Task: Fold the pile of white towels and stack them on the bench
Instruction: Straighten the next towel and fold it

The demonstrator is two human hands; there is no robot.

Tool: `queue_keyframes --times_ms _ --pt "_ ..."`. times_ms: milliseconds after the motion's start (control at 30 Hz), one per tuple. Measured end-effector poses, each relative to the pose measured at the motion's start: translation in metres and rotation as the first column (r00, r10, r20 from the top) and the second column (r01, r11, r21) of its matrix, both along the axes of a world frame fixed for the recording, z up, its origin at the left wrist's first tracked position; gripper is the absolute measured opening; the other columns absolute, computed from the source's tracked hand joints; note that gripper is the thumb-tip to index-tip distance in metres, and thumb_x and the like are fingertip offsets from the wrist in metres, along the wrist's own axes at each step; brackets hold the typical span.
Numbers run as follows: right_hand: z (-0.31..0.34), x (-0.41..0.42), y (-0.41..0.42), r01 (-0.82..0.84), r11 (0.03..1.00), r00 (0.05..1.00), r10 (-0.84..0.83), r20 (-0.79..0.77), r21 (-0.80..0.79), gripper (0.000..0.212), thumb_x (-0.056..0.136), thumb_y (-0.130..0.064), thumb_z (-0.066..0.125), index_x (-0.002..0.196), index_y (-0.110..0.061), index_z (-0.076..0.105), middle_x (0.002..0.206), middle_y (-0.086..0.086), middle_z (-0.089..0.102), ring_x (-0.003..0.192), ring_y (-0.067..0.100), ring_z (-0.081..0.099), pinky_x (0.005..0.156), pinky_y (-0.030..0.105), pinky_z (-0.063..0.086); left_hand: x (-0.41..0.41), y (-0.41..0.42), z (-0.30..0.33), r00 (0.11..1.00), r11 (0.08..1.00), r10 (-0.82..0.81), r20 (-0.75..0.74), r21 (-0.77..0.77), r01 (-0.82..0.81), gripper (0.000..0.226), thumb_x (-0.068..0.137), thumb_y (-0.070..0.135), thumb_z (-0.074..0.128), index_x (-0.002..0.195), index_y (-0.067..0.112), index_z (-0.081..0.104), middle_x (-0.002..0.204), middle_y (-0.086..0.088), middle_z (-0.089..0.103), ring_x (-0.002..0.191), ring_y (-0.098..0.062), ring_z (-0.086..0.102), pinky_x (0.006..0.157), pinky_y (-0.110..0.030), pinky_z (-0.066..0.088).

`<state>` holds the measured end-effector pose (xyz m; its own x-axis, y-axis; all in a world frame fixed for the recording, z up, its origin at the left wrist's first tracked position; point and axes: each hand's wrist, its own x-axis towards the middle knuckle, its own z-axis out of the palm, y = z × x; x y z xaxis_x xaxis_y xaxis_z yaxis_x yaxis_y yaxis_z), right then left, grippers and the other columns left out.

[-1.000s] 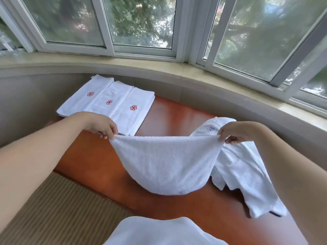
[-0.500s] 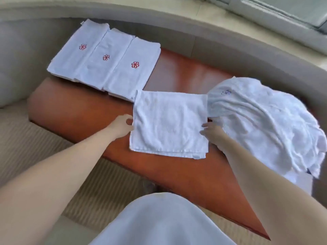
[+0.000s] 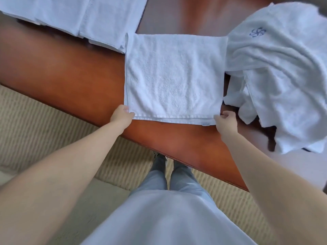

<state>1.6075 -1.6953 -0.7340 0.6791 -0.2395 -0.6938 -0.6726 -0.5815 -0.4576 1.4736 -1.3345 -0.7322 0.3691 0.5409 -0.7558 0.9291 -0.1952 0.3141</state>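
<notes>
Mid-fold: left hand (image 3: 122, 115) and right hand (image 3: 225, 121) each pinch a near corner of the half-folded towel (image 3: 174, 76) flat on the surface (image 3: 70, 76). Next move likely calls for another fold, corners aligned.

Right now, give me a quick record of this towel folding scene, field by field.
surface: wooden bench
towel in work: half-folded towel, lying flat
left hand: pinches near left corner
right hand: pinches near right corner
done: folded towels, far left
waiting: unfolded pile, right, blue emblem
</notes>
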Motion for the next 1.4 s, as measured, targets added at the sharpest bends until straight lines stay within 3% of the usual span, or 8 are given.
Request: queue_keyframes --times_ms 100,200,300,500,700,867,1033,1400 --pt "-0.005 0.007 0.002 0.082 0.995 0.996 -0.081 -0.026 0.061 0.029 0.09 -0.03 0.067 0.116 -0.021 0.061 0.095 -0.013 0.057 0.082 0.005 0.052 0.06 0.026 0.038 0.008 -0.001 -0.011 0.998 0.998 0.055 0.027 -0.008 -0.055 0.016 0.096 0.031 0.065 0.102 0.019 0.056 0.096 -0.002 0.053 0.08 -0.022 0.056 0.073 -0.033 0.048" --pt "-0.009 0.014 0.002 0.118 0.988 0.993 -0.114 -0.043 0.104 0.015 0.089 -0.029 0.069 0.1 -0.02 0.061 0.091 -0.007 0.058 0.08 0.011 0.051 0.064 0.027 0.039 0.013 -0.001 -0.015 0.988 0.99 0.137 0.066 -0.031 -0.135 0.034 0.096 0.026 0.063 0.077 0.019 0.036 0.079 -0.005 0.044 0.065 -0.019 0.044 0.064 -0.035 0.038" --pt "-0.007 0.021 0.007 0.156 0.979 0.988 -0.151 -0.044 0.132 0.02 0.09 -0.024 0.069 0.081 -0.02 0.051 0.082 0.001 0.056 0.076 0.018 0.049 0.072 0.03 0.042 0.015 -0.001 -0.009 0.983 0.986 0.162 0.087 -0.048 -0.159 0.018 0.098 0.022 0.062 0.09 0.013 0.049 0.086 -0.006 0.056 0.078 -0.02 0.059 0.072 -0.037 0.047" --pt "-0.006 0.027 0.01 0.015 0.999 0.993 -0.021 -0.12 -0.048 0.041 0.091 -0.026 0.074 0.126 -0.011 0.058 0.138 0.011 0.048 0.092 0.023 0.058 0.076 0.037 0.047 0.011 0.002 -0.002 0.977 0.983 0.179 0.119 -0.057 -0.174 0.019 0.099 0.02 0.062 0.113 0.007 0.061 0.098 0.002 0.062 0.08 -0.011 0.066 0.085 -0.038 0.059" --pt "-0.017 0.021 0.012 -0.124 0.985 0.991 0.129 0.034 -0.124 0.033 0.081 -0.021 0.073 0.104 -0.02 0.05 0.088 -0.006 0.059 0.081 0.017 0.063 0.058 0.031 0.043 0.005 0.002 -0.015 0.976 0.984 0.179 0.126 -0.036 -0.176 0.011 0.099 0.02 0.063 0.106 0.015 0.057 0.1 0.002 0.063 0.08 -0.01 0.066 0.086 -0.038 0.06" --pt "0.011 0.011 0.013 -0.108 0.994 0.977 0.106 0.186 0.001 0.008 0.087 -0.031 0.06 0.091 -0.024 0.056 0.083 -0.011 0.06 0.072 0.012 0.058 0.058 0.026 0.041 0.003 0.002 0.0 0.964 0.979 0.196 0.181 0.02 -0.203 0.007 0.1 0.023 0.056 0.1 0.016 0.058 0.083 0.004 0.062 0.083 -0.021 0.068 0.091 -0.046 0.059" --pt "0.04 -0.011 0.005 0.051 0.984 0.949 -0.102 0.297 0.173 0.012 0.082 -0.035 0.057 0.086 -0.023 0.059 0.08 -0.003 0.061 0.066 0.009 0.055 0.062 0.029 0.045 -0.007 0.003 0.025 0.92 0.963 0.17 0.354 0.138 -0.231 0.017 0.09 0.024 0.047 0.087 0.01 0.056 0.082 -0.008 0.062 0.078 -0.025 0.062 0.062 -0.036 0.043" --pt "-0.016 -0.028 0.002 -0.215 0.972 0.965 0.226 0.133 -0.093 0.014 0.088 -0.026 0.056 0.094 -0.016 0.063 0.117 -0.002 0.042 0.089 0.021 0.055 0.071 0.031 0.046 -0.02 -0.002 -0.02 0.998 0.955 -0.06 0.019 0.292 0.052 0.009 0.094 0.019 0.053 0.099 0.015 0.06 0.12 0.004 0.036 0.1 -0.021 0.048 0.08 -0.032 0.044"
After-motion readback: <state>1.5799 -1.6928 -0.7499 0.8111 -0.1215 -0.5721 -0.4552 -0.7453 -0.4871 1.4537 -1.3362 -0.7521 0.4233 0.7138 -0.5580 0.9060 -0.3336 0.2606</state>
